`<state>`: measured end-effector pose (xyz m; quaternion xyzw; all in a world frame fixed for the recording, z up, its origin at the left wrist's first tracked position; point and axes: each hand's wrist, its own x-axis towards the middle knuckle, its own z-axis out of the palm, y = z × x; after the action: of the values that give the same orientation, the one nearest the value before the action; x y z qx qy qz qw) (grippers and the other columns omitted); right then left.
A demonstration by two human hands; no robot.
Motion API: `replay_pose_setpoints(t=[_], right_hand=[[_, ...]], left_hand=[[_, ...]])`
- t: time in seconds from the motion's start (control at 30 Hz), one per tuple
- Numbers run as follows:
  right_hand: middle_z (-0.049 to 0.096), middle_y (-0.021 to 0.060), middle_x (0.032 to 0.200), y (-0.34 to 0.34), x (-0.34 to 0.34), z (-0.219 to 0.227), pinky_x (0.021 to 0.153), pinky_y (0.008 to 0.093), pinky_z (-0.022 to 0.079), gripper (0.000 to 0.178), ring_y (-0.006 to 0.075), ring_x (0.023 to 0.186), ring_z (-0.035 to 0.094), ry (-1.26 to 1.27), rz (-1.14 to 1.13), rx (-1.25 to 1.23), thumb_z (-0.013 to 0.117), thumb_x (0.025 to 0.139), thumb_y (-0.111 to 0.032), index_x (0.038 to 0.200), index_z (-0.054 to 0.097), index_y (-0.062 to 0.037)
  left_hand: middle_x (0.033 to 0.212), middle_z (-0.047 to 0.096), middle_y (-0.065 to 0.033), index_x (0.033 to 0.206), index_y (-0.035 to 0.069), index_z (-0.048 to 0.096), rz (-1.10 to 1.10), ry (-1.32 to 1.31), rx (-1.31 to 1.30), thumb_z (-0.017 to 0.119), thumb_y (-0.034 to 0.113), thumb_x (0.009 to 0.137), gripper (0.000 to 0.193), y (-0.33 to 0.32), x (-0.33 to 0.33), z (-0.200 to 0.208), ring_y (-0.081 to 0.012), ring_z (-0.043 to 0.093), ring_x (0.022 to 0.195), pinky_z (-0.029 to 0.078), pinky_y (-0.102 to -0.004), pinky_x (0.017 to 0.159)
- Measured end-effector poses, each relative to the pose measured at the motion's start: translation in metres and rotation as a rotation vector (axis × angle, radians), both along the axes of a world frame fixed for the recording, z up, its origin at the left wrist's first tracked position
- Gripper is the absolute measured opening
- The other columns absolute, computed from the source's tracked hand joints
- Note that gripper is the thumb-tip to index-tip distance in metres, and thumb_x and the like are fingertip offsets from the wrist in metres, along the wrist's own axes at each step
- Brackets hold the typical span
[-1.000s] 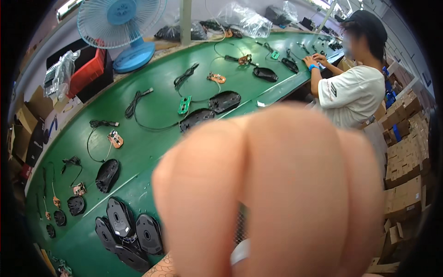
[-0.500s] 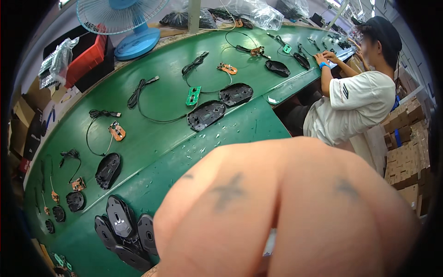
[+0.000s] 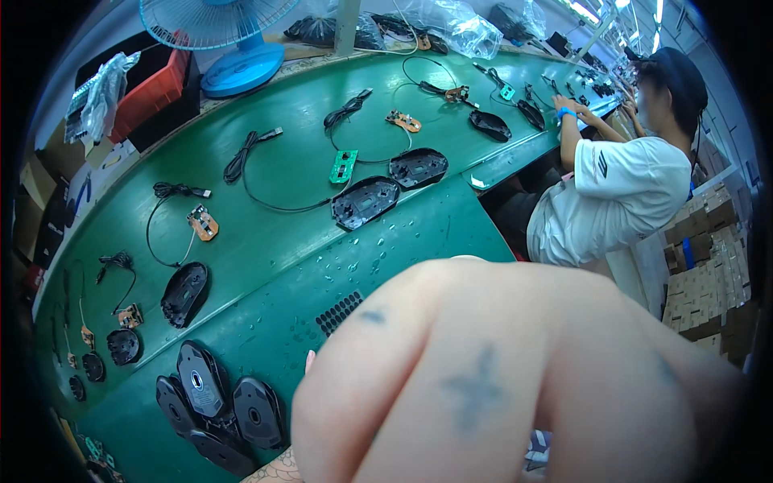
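My right hand (image 3: 483,370) fills the lower middle, very close, its back and bent knuckles turned up with dark tattoo marks. Its fingertips and whatever they hold are hidden. Behind it, a tattooed forearm (image 3: 278,468) of my left arm shows at the lower edge, and only a bit of my left hand (image 3: 310,361) peeks out. Left of the hands lies a cluster of several black computer mouse bodies (image 3: 201,378), undersides up. A sheet of black oval pads (image 3: 338,313) lies just beyond the right hand. A small whitish patch (image 3: 538,447) shows below the right hand, too little to name.
On the green conveyor belt (image 3: 306,80) lie open mouse shells (image 3: 365,203), circuit boards (image 3: 343,167) and coiled cables (image 3: 239,159). Beyond it stand a blue fan (image 3: 241,71) and a red bin (image 3: 149,98). A co-worker (image 3: 612,193) works at the right, near stacked cartons (image 3: 708,282).
My right hand has shifted right and down, uncovering the sheet of black pads, more of the mouse cluster and a bit of my left hand. The view has tilted slightly.
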<state>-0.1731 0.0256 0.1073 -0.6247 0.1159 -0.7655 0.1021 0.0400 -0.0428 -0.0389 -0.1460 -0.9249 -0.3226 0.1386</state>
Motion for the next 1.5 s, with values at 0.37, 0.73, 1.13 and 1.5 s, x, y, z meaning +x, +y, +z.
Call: replay_pose_setpoints(t=[0.37,0.73,1.13,1.5], right_hand=[[0.069,0.0041,0.083,-0.010,0.008,0.030,0.069,0.0248,0.049,0.026,0.0146,0.072,0.062,0.071,0.066,0.013,0.046,0.102,-0.020,0.100,0.070,-0.0085],[0.069,0.0048,0.086,-0.010,0.025,0.053,0.071,0.0254,0.050,0.029,0.0151,0.074,0.063,0.164,0.069,0.043,0.044,0.104,-0.022,0.102,0.069,-0.0084],[0.070,0.0056,0.089,-0.012,0.026,0.078,0.073,0.0260,0.051,0.032,0.0156,0.077,0.066,0.296,0.086,0.077,0.042,0.107,-0.025,0.105,0.068,-0.0082],[0.070,0.0065,0.089,0.254,-0.138,0.139,0.073,0.0270,0.051,0.031,0.0156,0.076,0.065,0.337,-0.176,0.172,0.043,0.104,-0.023,0.103,0.069,-0.0064]], left_hand=[[0.156,0.029,-0.0290,0.148,0.004,0.043,-0.037,-0.227,-0.407,0.051,0.034,0.095,0.062,-0.017,0.004,0.022,-0.0378,0.026,0.148,0.018,-0.0567,0.118],[0.157,0.027,-0.0291,0.145,0.003,0.046,-0.053,-0.210,-0.295,0.061,0.039,0.088,0.069,-0.016,0.007,0.028,-0.0382,0.027,0.148,0.018,-0.0570,0.118],[0.157,0.028,-0.0288,0.143,0.004,0.050,-0.037,-0.158,-0.254,0.065,0.040,0.087,0.068,-0.014,0.007,0.025,-0.0381,0.027,0.148,0.018,-0.0572,0.118],[0.157,0.028,-0.0286,0.142,0.005,0.051,0.002,-0.228,-0.238,0.066,0.039,0.088,0.065,-0.022,0.015,0.031,-0.0399,0.025,0.148,0.017,-0.0579,0.118]])
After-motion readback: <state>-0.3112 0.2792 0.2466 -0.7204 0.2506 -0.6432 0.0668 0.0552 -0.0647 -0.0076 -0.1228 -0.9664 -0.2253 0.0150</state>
